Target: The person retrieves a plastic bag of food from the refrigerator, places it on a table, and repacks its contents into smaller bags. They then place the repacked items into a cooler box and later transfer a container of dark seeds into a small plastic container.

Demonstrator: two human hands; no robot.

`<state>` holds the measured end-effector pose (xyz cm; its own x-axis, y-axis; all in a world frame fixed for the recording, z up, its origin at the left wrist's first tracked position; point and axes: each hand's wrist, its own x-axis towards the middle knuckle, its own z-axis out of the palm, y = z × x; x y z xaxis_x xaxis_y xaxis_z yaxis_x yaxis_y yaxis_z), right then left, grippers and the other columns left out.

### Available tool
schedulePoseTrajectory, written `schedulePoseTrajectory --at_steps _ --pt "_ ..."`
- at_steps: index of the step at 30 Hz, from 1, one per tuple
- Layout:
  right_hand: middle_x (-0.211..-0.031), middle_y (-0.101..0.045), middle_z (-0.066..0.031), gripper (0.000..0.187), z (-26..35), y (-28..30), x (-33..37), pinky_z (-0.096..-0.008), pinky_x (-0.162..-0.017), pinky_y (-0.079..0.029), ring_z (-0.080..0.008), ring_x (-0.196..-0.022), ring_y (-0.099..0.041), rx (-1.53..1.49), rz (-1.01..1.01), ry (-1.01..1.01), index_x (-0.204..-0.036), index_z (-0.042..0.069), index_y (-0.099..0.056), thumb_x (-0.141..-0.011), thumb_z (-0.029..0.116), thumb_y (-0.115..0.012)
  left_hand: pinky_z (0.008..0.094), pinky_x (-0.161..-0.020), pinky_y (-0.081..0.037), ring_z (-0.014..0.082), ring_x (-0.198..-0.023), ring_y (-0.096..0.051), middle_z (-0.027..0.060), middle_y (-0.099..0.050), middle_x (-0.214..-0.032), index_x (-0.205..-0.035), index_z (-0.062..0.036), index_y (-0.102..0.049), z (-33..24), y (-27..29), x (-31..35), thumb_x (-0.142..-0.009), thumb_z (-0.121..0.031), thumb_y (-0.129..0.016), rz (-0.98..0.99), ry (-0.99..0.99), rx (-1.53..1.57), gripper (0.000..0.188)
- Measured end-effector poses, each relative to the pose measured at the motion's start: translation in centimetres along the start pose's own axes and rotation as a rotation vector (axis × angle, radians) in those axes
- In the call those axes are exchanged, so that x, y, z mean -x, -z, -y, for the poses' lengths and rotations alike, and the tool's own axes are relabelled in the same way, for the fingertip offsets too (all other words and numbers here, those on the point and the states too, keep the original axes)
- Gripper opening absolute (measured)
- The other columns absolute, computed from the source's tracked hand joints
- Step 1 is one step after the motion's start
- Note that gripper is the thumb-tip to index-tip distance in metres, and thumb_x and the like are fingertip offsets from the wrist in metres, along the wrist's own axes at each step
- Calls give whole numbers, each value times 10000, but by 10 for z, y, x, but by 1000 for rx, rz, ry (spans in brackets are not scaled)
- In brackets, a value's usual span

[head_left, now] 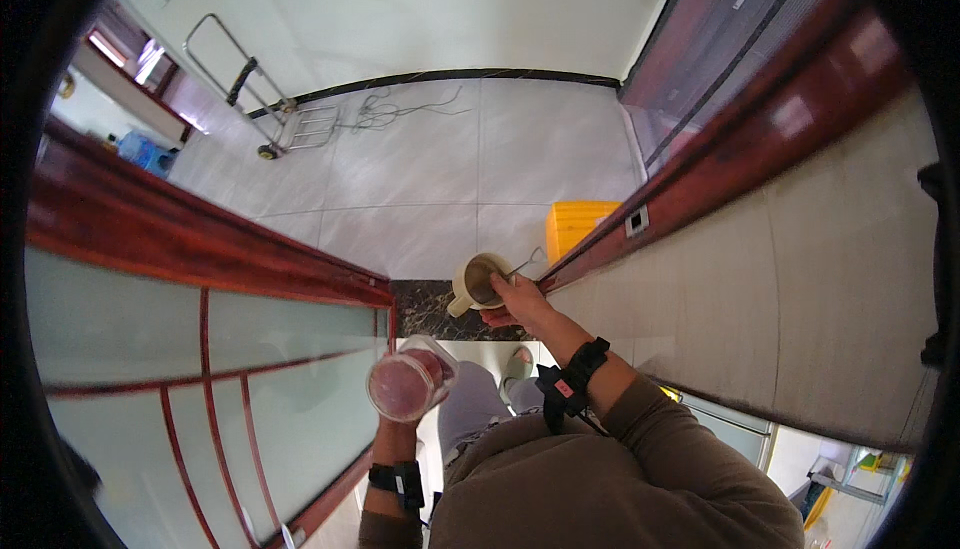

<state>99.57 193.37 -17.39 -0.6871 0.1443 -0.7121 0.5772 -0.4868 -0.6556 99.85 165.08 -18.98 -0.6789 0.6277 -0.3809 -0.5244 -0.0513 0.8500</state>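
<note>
My right hand (521,303) grips a cream-coloured mug (463,287) by its rim and side, thumb at the opening. The mug is tilted so its inside shows, and its handle points down to the left. A thin metal rod or wire (534,255) shows by the rim; I cannot tell whether it belongs to the mug. Lower left, my left hand (392,423) holds up a clear plastic jar (401,385) with a round end and something pinkish showing through. The jar hides most of the left fingers. Both hands are in a doorway, above a dark marble threshold (422,307).
A red-framed glass door (120,319) stands at my left, and a red door frame (700,174) with a pale panel at my right. Beyond the threshold are a yellow container (578,224), a folding hand trolley (290,129) and a loose cord (385,114) on the tiled floor.
</note>
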Motion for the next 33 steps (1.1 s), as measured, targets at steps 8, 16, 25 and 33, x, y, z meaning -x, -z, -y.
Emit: schedulePoseTrajectory --at_steps 8,16,25,33 --pt "-801 -638 -117 306 57 13 -79 -315 -542 -569 -208 -653 -659 -261 -315 109 -1078 24 -511 -944 293 -453 473 -926 -437 269 -1115 -515 79 -550 -1203 -1197 -119 -486 -102 73 -198 -849 -483 -507 254 326 649 504" --pt "-789 -656 -135 317 102 48 -131 -296 -527 -556 -183 -583 -639 -548 -652 155 -1027 -26 -550 -932 250 -426 473 -883 -472 275 -1075 -547 95 -570 -1170 -1183 -95 -497 -189 95 -338 -866 -498 -475 327 575 521 513" --pt "-775 -640 -170 325 154 163 -248 -348 -532 -562 -249 -587 -646 -873 -813 184 -1015 -88 -514 -907 205 -422 433 -837 -517 270 -1037 -577 104 -585 -1147 -1164 -80 -510 -209 -55 -582 -863 -505 -485 739 347 -70 522" --pt "-893 -633 -166 335 178 210 -263 -352 -487 -564 -269 -566 -651 -906 -936 187 -1196 47 -454 -883 164 -432 426 -842 -508 265 -1058 -562 91 -576 -1166 -1176 -103 -509 -195 -186 -734 -854 -486 -511 938 617 -279 500"
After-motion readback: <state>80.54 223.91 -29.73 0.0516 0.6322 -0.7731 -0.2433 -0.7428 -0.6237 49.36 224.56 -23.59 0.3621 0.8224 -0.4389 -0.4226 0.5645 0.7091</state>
